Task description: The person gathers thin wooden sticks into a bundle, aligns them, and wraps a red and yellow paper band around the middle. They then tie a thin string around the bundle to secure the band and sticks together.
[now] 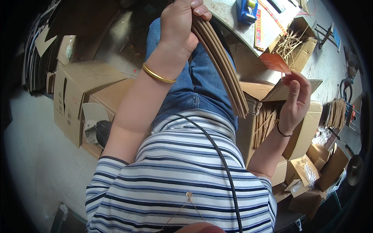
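Note:
My left hand [179, 27] grips a bundle of long, flat brown strips [221, 67]. They may be wood or bamboo. The strips slant down over my jeans, with their lower ends fanned slightly apart; the upper ends are out of view. Off to the right, my right hand [295, 99] pinches the end of a thin orange-red sheet [274, 62] between its fingers. That sheet is near the table edge, above an open cardboard box [247, 139] packed with similar brown strips [264, 125].
A blue tape dispenser [247, 13] and red-and-yellow printed strips [258, 32] lie on the white table [224, 8]. Another carton [309, 48] holds loose sticks. Cardboard boxes [70, 96] and a cap [93, 112] are at left. A black cable [218, 148] crosses my shirt.

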Demonstrator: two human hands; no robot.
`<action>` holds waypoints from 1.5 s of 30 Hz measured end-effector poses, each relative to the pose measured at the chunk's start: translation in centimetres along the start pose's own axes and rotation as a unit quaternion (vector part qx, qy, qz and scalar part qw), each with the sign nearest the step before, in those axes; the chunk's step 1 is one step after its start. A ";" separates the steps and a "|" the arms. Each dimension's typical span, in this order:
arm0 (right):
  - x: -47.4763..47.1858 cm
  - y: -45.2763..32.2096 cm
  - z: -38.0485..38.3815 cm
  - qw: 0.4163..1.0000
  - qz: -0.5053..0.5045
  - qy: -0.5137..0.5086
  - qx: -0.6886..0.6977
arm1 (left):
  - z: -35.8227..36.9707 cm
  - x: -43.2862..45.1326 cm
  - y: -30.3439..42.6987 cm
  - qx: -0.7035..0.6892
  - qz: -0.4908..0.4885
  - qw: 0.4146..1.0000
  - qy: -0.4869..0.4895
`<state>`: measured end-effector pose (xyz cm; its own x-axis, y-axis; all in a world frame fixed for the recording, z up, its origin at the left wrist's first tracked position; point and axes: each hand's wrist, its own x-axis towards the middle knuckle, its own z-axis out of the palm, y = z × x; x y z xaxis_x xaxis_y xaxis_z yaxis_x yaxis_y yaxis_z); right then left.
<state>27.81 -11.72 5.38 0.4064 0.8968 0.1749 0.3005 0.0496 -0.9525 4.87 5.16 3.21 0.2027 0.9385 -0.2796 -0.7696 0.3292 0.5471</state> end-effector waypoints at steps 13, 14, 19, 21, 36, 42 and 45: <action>-25.0 26.6 -15.9 0.738 0.507 0.088 -0.436 | 0.7 -0.6 -1.9 -0.048 -0.183 0.972 -0.139; -24.7 27.2 -14.6 0.728 0.502 0.102 -0.455 | 0.8 -0.7 -1.3 -0.048 -0.190 0.971 -0.140; -24.3 27.5 -14.5 0.700 0.478 0.171 -0.502 | 1.6 -1.5 -1.7 -0.041 -0.194 0.968 -0.156; -24.6 28.5 -16.1 0.713 0.483 0.112 -0.495 | 2.0 -1.9 -2.0 -0.036 -0.194 0.969 -0.152; -26.4 29.1 -19.1 0.707 0.420 0.117 -0.556 | 3.2 -2.5 -2.3 -0.044 -0.227 0.958 -0.172; -27.7 24.7 -22.1 0.737 0.355 0.219 -0.533 | 3.1 -3.2 -3.2 -0.058 -0.219 0.958 -0.176; -25.1 17.9 -19.6 0.816 0.230 0.331 -0.414 | 2.7 -3.3 -2.9 -0.060 -0.190 0.963 -0.182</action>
<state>39.91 -41.96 -11.13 0.9355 0.2885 0.2039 0.3530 -0.7852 -0.5087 8.09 1.40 4.63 0.6649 0.7348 -0.1343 -0.6588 0.6615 0.3583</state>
